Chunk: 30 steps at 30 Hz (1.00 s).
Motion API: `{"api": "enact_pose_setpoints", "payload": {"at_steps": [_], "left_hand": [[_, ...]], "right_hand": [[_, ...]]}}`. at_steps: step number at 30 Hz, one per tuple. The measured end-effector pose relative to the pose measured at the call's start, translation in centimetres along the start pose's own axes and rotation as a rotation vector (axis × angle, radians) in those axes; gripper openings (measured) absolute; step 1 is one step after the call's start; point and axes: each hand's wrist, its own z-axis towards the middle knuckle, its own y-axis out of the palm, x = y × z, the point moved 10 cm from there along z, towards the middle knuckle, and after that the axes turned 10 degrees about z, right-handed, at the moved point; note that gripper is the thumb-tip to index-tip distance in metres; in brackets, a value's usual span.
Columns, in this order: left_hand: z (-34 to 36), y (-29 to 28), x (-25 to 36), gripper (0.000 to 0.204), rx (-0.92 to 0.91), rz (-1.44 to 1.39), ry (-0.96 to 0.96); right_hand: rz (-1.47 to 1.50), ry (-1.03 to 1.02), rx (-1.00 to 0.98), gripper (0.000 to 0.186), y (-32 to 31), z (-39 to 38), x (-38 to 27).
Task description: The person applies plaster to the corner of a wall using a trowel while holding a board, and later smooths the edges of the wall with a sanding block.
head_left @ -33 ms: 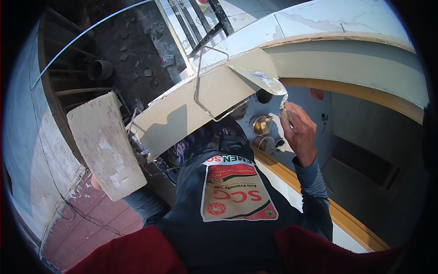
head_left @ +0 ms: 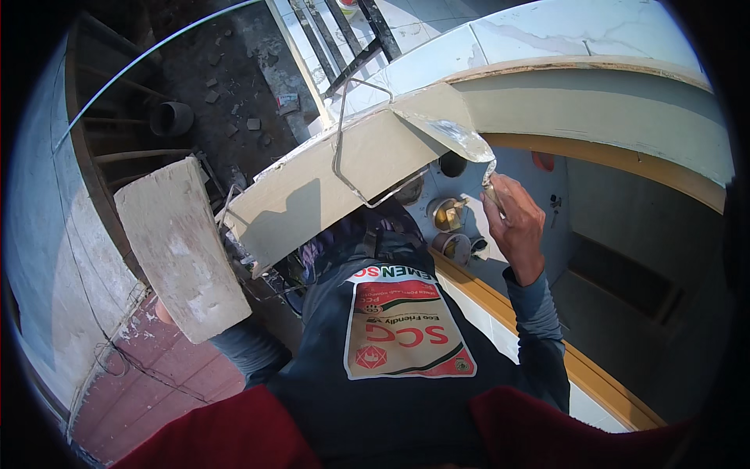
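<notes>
My right hand (head_left: 516, 223) is closed around the handle of a plastering trowel (head_left: 453, 137). The trowel's blade, smeared with pale plaster, lies against the inner corner where the grey wall ledge (head_left: 281, 211) meets the long curved face. At the left, my left hand (head_left: 162, 313) supports a rectangular plasterer's hawk (head_left: 183, 250) and is mostly hidden beneath it; a bit of skin shows at its lower left edge. The hawk's top is whitish and dusty with thin plaster residue. A bent metal rod clamp (head_left: 337, 152) straddles the ledge between both hands.
Far below, buckets (head_left: 449, 215) stand on the floor beside an orange-brown frame (head_left: 500, 301). White tiles (head_left: 547, 35) top the ledge at the far side. A dark metal ladder-like frame (head_left: 344, 39) stands beyond. Loose wires (head_left: 117, 356) hang over reddish roofing (head_left: 168, 359) at left.
My right hand and the trowel have shifted very slightly to the right along the corner. The hawk and my left hand stay where they were.
</notes>
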Motion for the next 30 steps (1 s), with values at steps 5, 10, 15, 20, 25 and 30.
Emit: {"api": "enact_pose_setpoints", "payload": {"at_steps": [5,10,15,20,25,30], "left_hand": [[0.0,-0.1,-0.1,0.081,-0.010,-0.029,-0.003],[-0.1,0.2,-0.2,0.081,-0.014,-0.047,0.000],[-0.3,0.5,-0.3,0.080,-0.025,-0.060,0.005],[-0.1,0.2,-0.8,0.079,-0.049,-0.170,-0.029],[1.9,-0.1,-3.7,0.079,-0.255,-0.753,-0.244],[1.1,0.8,-1.2,0.058,-0.089,-0.324,0.004]], "right_hand": [[-0.175,-0.057,0.006,0.033,-1.3,1.5,-0.1],[-0.256,-0.139,-0.023,0.039,-1.7,3.0,-0.3],[-0.299,-0.226,-0.008,0.044,-1.6,2.9,-0.5],[-0.290,-0.253,0.022,0.044,-1.6,2.1,-0.7],[-0.242,-0.222,0.028,0.040,-1.2,1.4,-0.9],[-0.203,-0.144,-0.021,0.033,-1.2,1.7,-0.9]]}}
